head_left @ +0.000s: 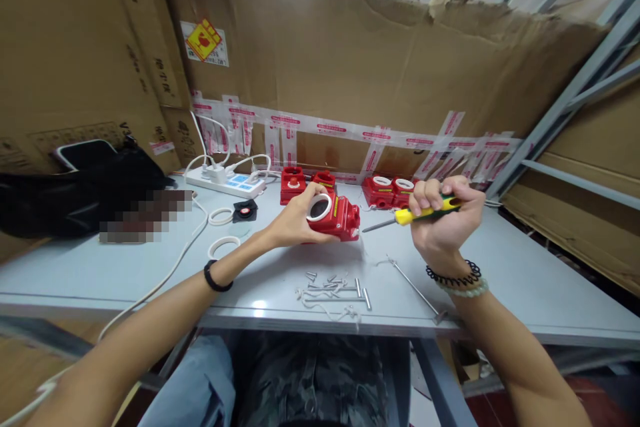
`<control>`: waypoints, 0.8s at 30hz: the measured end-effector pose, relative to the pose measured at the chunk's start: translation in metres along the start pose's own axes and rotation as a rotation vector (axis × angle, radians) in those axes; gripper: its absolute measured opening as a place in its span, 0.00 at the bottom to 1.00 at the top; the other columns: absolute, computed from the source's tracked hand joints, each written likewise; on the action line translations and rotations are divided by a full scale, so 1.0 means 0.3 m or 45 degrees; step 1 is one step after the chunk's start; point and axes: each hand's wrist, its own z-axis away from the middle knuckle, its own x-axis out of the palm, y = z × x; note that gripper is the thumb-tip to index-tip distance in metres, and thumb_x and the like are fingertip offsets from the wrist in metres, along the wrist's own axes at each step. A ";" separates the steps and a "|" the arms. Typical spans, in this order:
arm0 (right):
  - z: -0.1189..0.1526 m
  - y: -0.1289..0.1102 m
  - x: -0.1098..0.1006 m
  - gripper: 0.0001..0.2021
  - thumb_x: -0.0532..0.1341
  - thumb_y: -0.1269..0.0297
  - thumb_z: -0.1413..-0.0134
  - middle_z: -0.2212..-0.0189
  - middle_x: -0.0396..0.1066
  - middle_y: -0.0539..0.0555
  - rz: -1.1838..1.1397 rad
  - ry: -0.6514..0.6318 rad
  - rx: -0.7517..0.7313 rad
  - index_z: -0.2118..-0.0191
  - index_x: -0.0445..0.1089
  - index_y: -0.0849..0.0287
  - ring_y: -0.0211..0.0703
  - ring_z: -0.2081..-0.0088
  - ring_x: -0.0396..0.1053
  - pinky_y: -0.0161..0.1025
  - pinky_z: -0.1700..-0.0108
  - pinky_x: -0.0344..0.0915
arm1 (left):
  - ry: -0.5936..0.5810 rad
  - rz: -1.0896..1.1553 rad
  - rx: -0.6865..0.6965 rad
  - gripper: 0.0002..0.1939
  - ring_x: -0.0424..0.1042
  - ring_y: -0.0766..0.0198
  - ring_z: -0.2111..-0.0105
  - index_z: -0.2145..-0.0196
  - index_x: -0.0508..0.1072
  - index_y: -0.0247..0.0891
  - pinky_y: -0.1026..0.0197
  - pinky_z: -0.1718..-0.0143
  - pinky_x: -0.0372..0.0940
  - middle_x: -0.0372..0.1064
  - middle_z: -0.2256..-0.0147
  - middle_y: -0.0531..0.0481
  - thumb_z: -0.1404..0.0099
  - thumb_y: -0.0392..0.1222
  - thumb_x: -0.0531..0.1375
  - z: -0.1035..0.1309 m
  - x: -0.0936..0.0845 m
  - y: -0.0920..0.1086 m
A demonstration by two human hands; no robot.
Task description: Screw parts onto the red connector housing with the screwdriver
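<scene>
My left hand grips a red plastic housing with a white ring set in its top opening, resting on the grey table. My right hand is closed around a yellow and green screwdriver. Its metal tip points left at the housing's right side, a short gap away. Several small screws and metal pins lie on the table in front of the housing. A thin metal rod lies to their right.
More red housings stand behind, against a cardboard wall. Two loose white rings and a small black part lie left. A white power strip with cables, a black bag and metal shelving surround the table.
</scene>
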 end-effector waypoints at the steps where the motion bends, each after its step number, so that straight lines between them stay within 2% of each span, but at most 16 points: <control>1: 0.001 -0.001 0.001 0.09 0.55 0.64 0.58 0.89 0.45 0.43 -0.026 0.003 -0.002 0.80 0.50 0.56 0.32 0.84 0.47 0.29 0.85 0.46 | -0.007 0.002 0.000 0.34 0.69 0.60 0.60 0.57 0.56 0.42 0.59 0.57 0.64 0.64 0.58 0.51 0.56 0.53 0.69 0.000 0.000 0.003; 6: -0.001 0.000 0.000 0.08 0.55 0.65 0.59 0.90 0.47 0.43 -0.080 0.000 0.005 0.81 0.53 0.56 0.32 0.84 0.48 0.29 0.87 0.47 | -0.013 -0.014 0.005 0.35 0.69 0.59 0.60 0.57 0.57 0.42 0.59 0.57 0.63 0.64 0.58 0.51 0.57 0.55 0.69 0.003 0.002 0.010; 15: 0.017 0.013 0.011 0.09 0.56 0.64 0.55 0.89 0.48 0.43 -0.048 0.036 -0.059 0.80 0.54 0.56 0.33 0.83 0.49 0.29 0.86 0.48 | 0.019 0.030 0.044 0.34 0.69 0.60 0.60 0.58 0.58 0.41 0.59 0.57 0.63 0.64 0.59 0.51 0.57 0.54 0.70 0.004 0.006 0.007; 21: 0.024 0.026 0.018 0.13 0.57 0.55 0.49 0.87 0.48 0.42 0.000 0.173 -0.101 0.75 0.55 0.55 0.33 0.81 0.52 0.30 0.78 0.57 | 0.112 0.064 -0.016 0.33 0.69 0.60 0.61 0.58 0.58 0.41 0.59 0.59 0.64 0.65 0.60 0.52 0.56 0.52 0.70 0.005 0.004 0.012; 24: 0.023 0.034 0.012 0.10 0.55 0.54 0.50 0.84 0.52 0.43 0.007 0.131 -0.099 0.72 0.56 0.54 0.35 0.79 0.56 0.33 0.75 0.61 | 0.137 0.048 -0.053 0.33 0.69 0.60 0.61 0.58 0.58 0.41 0.58 0.59 0.64 0.64 0.60 0.52 0.56 0.53 0.70 0.005 -0.002 0.013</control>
